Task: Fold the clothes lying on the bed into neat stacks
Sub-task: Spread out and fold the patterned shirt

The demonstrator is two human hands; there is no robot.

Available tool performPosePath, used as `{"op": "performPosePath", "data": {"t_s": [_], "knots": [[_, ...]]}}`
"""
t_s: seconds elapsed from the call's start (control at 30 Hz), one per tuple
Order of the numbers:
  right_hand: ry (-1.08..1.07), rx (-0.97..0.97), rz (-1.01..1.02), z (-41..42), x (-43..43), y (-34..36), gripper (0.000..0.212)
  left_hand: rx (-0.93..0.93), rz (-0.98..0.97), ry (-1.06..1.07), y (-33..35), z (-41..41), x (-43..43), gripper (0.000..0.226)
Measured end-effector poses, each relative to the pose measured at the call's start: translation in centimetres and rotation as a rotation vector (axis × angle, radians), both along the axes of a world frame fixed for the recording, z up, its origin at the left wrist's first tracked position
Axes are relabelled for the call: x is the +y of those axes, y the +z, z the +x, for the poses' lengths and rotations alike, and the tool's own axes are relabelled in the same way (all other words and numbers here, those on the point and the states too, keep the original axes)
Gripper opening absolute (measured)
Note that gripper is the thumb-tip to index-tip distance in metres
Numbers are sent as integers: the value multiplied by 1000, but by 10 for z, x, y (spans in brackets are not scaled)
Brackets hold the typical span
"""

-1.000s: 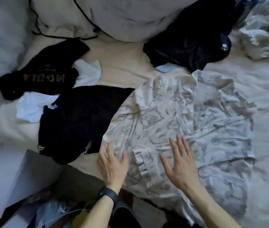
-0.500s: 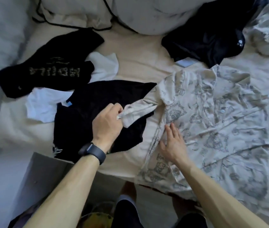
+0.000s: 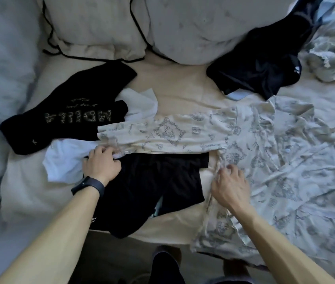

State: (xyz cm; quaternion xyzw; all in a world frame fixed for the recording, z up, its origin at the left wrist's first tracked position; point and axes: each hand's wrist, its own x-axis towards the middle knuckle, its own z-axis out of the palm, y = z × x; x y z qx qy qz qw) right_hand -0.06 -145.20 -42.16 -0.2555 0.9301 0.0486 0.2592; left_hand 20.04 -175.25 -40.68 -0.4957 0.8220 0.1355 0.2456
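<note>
The printed shirt lies spread face-up across the right half of the bed, collar towards the pillows. One sleeve is stretched out flat to the left, and at its far end is the left hand, watch on the wrist. Its fingers are curled in and closed on the lower corner of the cuff, so the cloth sits right inside the grip.

The right hand is down on the shirt's body, just below where that sleeve joins, along the side edge. Its fingertips are bent and touch the fabric. They are blurred, so I cannot tell whether they pinch the cloth or only press on it.

Between the two hands a black garment lies flat, with its top edge tucked under the sleeve. A white garment pokes out beside the left hand. Beyond it lies a lettered black top, touching the sleeve's cuff end. A dark pile sits at the far right, just beside the shirt's collar.
</note>
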Motion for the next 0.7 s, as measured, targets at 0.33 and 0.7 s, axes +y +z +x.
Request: {"op": "performPosePath", "data": {"t_s": [0.33, 0.7], "knots": [[182, -148, -458, -22, -180, -10, 46, 309, 34, 538, -19, -9, -46, 47], [-34, -270, -748, -11, -239, -23, 20, 825, 7, 676, 17, -14, -73, 13]]}}
